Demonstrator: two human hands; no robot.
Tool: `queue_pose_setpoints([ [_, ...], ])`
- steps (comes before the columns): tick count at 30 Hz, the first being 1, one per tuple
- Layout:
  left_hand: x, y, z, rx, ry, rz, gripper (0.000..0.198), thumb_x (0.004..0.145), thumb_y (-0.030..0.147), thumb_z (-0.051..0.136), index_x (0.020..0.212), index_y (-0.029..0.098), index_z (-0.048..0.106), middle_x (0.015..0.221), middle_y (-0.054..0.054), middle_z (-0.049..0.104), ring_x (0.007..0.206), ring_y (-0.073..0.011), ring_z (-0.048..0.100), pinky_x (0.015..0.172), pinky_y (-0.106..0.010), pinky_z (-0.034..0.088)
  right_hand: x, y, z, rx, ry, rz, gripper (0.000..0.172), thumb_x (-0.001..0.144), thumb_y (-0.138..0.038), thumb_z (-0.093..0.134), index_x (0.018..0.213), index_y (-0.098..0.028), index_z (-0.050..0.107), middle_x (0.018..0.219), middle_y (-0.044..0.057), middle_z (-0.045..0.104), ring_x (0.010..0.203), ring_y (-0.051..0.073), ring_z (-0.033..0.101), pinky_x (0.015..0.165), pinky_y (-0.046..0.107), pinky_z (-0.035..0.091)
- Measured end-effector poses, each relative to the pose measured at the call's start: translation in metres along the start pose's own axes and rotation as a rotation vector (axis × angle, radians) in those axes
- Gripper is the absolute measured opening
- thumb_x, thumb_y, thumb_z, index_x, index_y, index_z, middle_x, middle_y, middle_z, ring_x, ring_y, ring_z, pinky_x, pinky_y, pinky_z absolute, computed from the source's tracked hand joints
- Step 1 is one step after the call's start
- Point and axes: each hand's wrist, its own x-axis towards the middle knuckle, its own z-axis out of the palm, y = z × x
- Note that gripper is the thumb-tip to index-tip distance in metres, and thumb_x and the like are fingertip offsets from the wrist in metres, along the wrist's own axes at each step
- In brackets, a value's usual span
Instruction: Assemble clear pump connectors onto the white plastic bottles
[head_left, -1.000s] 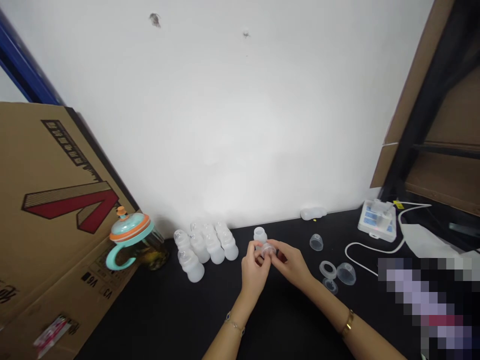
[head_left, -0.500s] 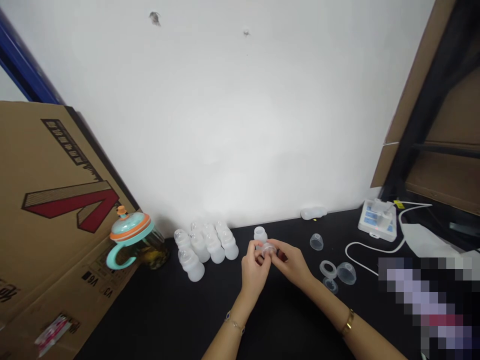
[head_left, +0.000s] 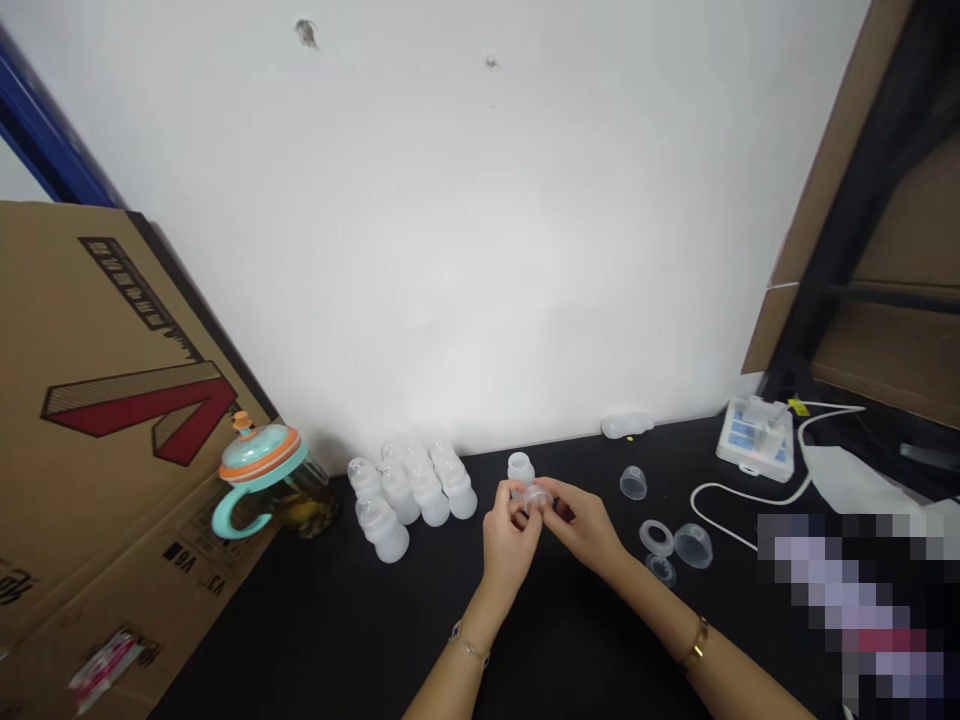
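Observation:
My left hand and my right hand meet over the black table, fingers pinched together on a small clear plastic cap piece. Just behind them stands an open white bottle. To the left is a cluster of several capped white bottles. To the right of my right hand lie a clear dome cap, a white ring, another clear dome and a small clear piece.
A big cardboard box leans at the left, with a teal and orange lidded cup beside it. A white bottle lies by the wall. A white device with a cable sits at the right.
The view has shifted very slightly. Both hands stay in place, still holding the clear piece together.

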Motion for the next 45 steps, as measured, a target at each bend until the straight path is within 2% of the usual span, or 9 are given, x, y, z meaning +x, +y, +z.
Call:
queue_pose_setpoints([
  [10,-0.0002,0.0027,-0.0005,0.002,0.008,-0.019,0.019,0.089,0.037,0.063,0.095,0.024,0.05,0.057,0.007,0.059,0.043,-0.0094,0.043,0.046,-0.019,0.029,0.0005,-0.0036,-0.0023,0.014,-0.016,0.004,0.03,0.092,-0.03,0.055,0.114,-0.02,0.074,0.071,0.001,0.071,0.056,0.015,0.061,0.057,0.025,0.049],
  [15,-0.0002,0.002,-0.0003,0.026,0.007,0.003,0.018,0.091,0.036,0.061,0.096,0.024,0.049,0.06,0.006,0.063,0.044,-0.0091,0.042,0.047,-0.019,0.029,-0.0006,-0.0003,-0.0006,0.01,-0.016,0.025,0.03,0.092,-0.029,0.056,0.116,-0.022,0.072,0.066,-0.002,0.066,0.054,0.014,0.059,0.056,0.024,0.046],
  [19,-0.0007,0.0028,-0.0002,0.037,0.012,0.002,0.017,0.091,0.035,0.061,0.096,0.024,0.049,0.057,0.007,0.06,0.044,-0.0094,0.044,0.048,-0.019,0.03,-0.0013,0.0012,0.0004,0.013,-0.016,0.053,0.03,0.091,-0.03,0.056,0.117,-0.023,0.069,0.061,-0.005,0.061,0.053,0.014,0.057,0.053,0.023,0.044],
  [32,-0.0004,0.001,-0.0013,0.058,-0.009,0.014,0.017,0.092,0.037,0.06,0.096,0.024,0.049,0.056,0.008,0.056,0.043,-0.0082,0.04,0.046,-0.018,0.028,-0.0006,-0.0022,-0.0014,0.043,-0.027,0.07,0.028,0.091,-0.031,0.057,0.115,-0.021,0.067,0.066,-0.004,0.065,0.053,0.014,0.058,0.054,0.024,0.043],
  [40,-0.0019,0.0042,-0.0012,-0.002,0.006,-0.006,0.023,0.095,0.044,0.058,0.098,0.023,0.049,0.057,0.007,0.056,0.045,-0.0096,0.043,0.046,-0.018,0.032,-0.001,-0.0043,-0.0027,0.023,-0.046,0.039,0.032,0.096,-0.034,0.054,0.12,-0.019,0.067,0.068,-0.002,0.066,0.055,0.014,0.058,0.056,0.025,0.045],
  [45,-0.0039,0.0093,-0.0033,-0.053,-0.021,-0.006,0.03,0.097,0.052,0.056,0.101,0.022,0.051,0.059,0.005,0.058,0.048,-0.0109,0.048,0.048,-0.019,0.035,0.0,-0.0051,-0.0039,0.044,-0.023,0.021,0.032,0.098,-0.037,0.054,0.12,-0.019,0.069,0.075,0.001,0.071,0.056,0.014,0.059,0.056,0.025,0.046],
])
